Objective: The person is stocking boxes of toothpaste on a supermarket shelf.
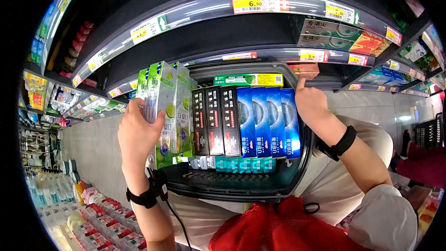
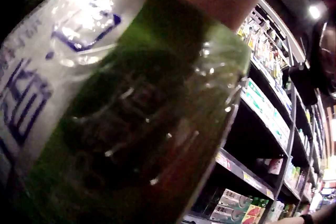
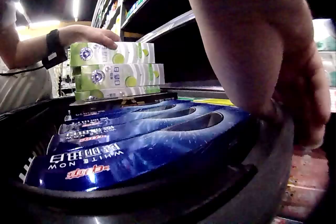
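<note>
A dark basket [image 1: 204, 190] in front of my body holds rows of toothpaste boxes. My left hand [image 1: 139, 128] grips a green-and-white toothpaste box [image 1: 163, 111] at the basket's left side, its thumb across the face. Similar boxes stand against it, their shiny wrap filling much of the left wrist view. Beside them are black toothpaste boxes [image 1: 216, 125] and blue toothpaste boxes [image 1: 269, 121]. My right hand [image 1: 316, 104] lies at the basket's right rim, one finger extended towards a pink box [image 1: 304, 70]. In the right wrist view its fingers [image 3: 315, 113] hang outside the rim.
A green-and-yellow box [image 1: 248, 80] lies along the basket's back wall, and teal boxes [image 1: 246, 165] line its front. Dark shelves with price tags [image 1: 260, 3] curve ahead. Grey-and-red boxes [image 1: 341, 37] sit on the shelf at right. Packaged goods [image 1: 107, 223] are at lower left.
</note>
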Demonstrator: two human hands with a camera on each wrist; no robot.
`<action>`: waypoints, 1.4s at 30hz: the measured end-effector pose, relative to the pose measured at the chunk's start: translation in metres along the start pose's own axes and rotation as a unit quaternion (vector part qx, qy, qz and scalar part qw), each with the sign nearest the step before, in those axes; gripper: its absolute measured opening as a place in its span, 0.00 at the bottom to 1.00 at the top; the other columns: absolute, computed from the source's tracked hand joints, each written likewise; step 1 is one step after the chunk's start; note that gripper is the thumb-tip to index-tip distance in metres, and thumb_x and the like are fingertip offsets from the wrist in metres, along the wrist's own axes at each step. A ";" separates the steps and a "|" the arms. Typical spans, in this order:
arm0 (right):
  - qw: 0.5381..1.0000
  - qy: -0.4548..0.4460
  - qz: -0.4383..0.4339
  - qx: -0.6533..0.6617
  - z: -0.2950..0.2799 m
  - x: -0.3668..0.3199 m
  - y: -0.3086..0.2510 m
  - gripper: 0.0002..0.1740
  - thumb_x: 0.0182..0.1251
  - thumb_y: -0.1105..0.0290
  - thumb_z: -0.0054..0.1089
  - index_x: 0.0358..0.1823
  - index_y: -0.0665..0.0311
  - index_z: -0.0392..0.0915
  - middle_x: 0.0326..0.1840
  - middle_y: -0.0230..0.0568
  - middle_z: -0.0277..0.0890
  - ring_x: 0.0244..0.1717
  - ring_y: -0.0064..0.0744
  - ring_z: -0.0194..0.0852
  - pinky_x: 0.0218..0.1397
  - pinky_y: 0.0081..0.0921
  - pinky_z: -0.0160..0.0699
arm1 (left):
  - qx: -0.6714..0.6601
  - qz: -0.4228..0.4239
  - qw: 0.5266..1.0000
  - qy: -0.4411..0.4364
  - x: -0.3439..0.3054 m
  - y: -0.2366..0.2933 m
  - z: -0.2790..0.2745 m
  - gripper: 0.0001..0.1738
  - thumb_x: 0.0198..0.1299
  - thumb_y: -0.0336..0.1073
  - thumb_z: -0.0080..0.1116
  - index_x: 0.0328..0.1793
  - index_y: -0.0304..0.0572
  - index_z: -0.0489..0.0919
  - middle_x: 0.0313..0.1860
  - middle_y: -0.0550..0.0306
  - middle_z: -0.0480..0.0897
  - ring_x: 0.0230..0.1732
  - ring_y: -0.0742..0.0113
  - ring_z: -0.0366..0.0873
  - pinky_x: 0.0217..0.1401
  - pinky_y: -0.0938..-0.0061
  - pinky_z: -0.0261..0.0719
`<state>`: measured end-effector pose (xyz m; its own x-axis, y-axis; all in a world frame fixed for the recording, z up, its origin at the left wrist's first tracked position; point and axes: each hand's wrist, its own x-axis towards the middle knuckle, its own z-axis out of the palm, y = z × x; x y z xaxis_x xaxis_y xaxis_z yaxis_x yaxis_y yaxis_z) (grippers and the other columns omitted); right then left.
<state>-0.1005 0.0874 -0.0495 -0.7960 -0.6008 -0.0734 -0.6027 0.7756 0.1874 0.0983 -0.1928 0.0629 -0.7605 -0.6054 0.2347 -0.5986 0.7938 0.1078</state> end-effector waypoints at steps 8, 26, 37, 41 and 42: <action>0.999 0.037 -0.022 0.006 0.003 -0.004 0.004 0.27 0.52 0.75 0.47 0.55 0.82 0.61 0.20 0.45 0.77 0.21 0.41 0.79 0.22 0.30 0.78 | -0.161 -0.010 0.983 -0.087 -0.002 0.009 -0.016 0.21 0.43 0.35 0.65 0.43 0.34 0.71 0.27 0.55 0.74 0.26 0.70 0.75 0.27 0.78 0.71; 0.599 -0.218 -0.018 0.770 -0.060 -0.013 -0.016 0.35 0.62 0.44 0.45 0.54 0.71 0.65 0.42 0.44 0.74 0.35 0.27 0.76 0.30 0.21 0.77 | -0.584 -0.072 0.696 -0.412 -0.041 0.073 0.040 0.28 0.56 0.45 0.58 0.56 0.29 0.69 0.42 0.54 0.78 0.41 0.74 0.75 0.43 0.81 0.72; 0.417 -0.080 0.035 0.905 -0.074 0.000 0.015 0.22 0.64 0.55 0.50 0.46 0.68 0.72 0.42 0.40 0.77 0.43 0.28 0.77 0.48 0.25 0.77 | -0.734 -0.145 0.474 -0.465 -0.041 0.058 0.055 0.38 0.64 0.59 0.33 0.65 0.30 0.57 0.58 0.41 0.69 0.57 0.56 0.71 0.56 0.65 0.72; 0.336 -0.096 -0.091 0.932 -0.073 0.000 0.037 0.23 0.65 0.61 0.50 0.57 0.64 0.64 0.49 0.38 0.72 0.47 0.27 0.73 0.45 0.23 0.76 | -0.732 -0.182 0.398 -0.522 -0.046 0.061 0.054 0.37 0.63 0.59 0.35 0.68 0.37 0.55 0.59 0.42 0.68 0.59 0.49 0.68 0.53 0.55 0.75; 0.338 -0.098 -0.092 0.932 -0.071 -0.001 0.037 0.23 0.65 0.61 0.50 0.57 0.64 0.64 0.49 0.38 0.72 0.47 0.27 0.73 0.45 0.23 0.76 | -0.720 -0.166 0.439 -0.511 -0.049 0.064 0.056 0.36 0.63 0.59 0.36 0.67 0.38 0.56 0.59 0.43 0.68 0.59 0.48 0.68 0.53 0.55 0.76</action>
<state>-0.1180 0.1035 0.0269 -0.6141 -0.7891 -0.0140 0.5137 -0.3863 -0.7661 0.0829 -0.1159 0.0043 -0.8471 0.1728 -0.5025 -0.4998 -0.5803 0.6430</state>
